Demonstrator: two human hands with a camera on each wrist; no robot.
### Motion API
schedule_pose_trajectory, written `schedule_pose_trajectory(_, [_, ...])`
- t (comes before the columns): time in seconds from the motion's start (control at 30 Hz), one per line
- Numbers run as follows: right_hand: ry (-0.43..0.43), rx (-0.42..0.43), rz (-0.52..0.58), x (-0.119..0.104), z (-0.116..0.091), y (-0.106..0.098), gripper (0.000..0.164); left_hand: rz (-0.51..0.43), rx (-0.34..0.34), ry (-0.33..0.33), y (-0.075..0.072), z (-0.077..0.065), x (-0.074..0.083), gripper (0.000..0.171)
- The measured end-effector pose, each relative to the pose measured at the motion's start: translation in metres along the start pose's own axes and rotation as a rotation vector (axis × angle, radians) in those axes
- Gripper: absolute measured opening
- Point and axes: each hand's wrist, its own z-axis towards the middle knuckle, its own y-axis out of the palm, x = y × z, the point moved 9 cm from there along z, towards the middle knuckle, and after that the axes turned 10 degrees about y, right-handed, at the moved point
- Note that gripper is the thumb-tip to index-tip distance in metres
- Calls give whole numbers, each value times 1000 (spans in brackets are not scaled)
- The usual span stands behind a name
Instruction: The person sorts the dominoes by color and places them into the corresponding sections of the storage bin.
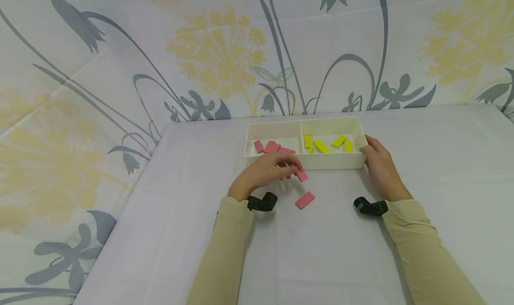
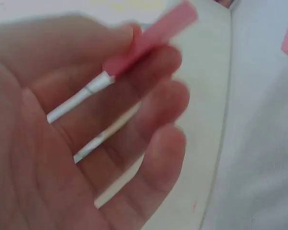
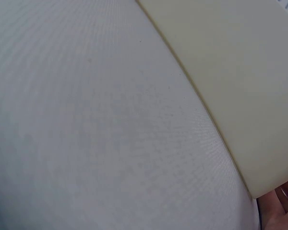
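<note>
My left hand [image 1: 265, 170] pinches a pink rectangular block [image 1: 301, 175] between thumb and fingers, just in front of a white two-compartment box [image 1: 335, 162]. The left wrist view shows that pink block [image 2: 156, 33] held by thumb and forefinger, the other fingers bent loosely. On the cloth nearer to me lies a second pink block [image 1: 305, 200]. My right hand [image 1: 381, 169] grips the right end of the box, thumb at its front corner; its other fingers are partly hidden. Only a bit of that hand [image 3: 276, 213] shows in the right wrist view, beside the box wall [image 3: 235, 86].
Several pink blocks [image 1: 272, 147] lie in the left compartment and several yellow blocks [image 1: 321, 146] in the right one, split by a divider [image 1: 301, 135]. A white cloth [image 1: 321, 256] covers the table. Behind stands a flower-patterned cloth [image 1: 313, 42]. Black wrist cameras [image 1: 263, 202] are on both wrists.
</note>
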Motion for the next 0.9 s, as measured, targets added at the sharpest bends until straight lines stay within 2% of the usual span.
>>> schedule_pose_trajectory(0.17, [-2,10,-9,-1,-1,-1,53,-81,58,-55,-7,-2,-1,14])
schedule_pose_trajectory(0.27, [-7,12,-11,-2,-2,0,53,-137,94,-68,-11,-5,7,17])
schedule_pose_trajectory(0.4, [-14,8,-3,-2,-2,1,53,-158,126,-60,-15,-10,18,18])
schedule_pose_trajectory(0.63, [-20,0,18,-1,0,1,53,-169,168,-33,-16,-5,-2,18])
schedule_pose_trajectory(0.83, [-21,-2,2,-2,0,1,53,-241,184,-8,-18,-4,-5,21])
schedule_pose_trajectory(0.9, [-21,-2,5,-2,0,1,53,-259,183,-20,-19,-6,1,23])
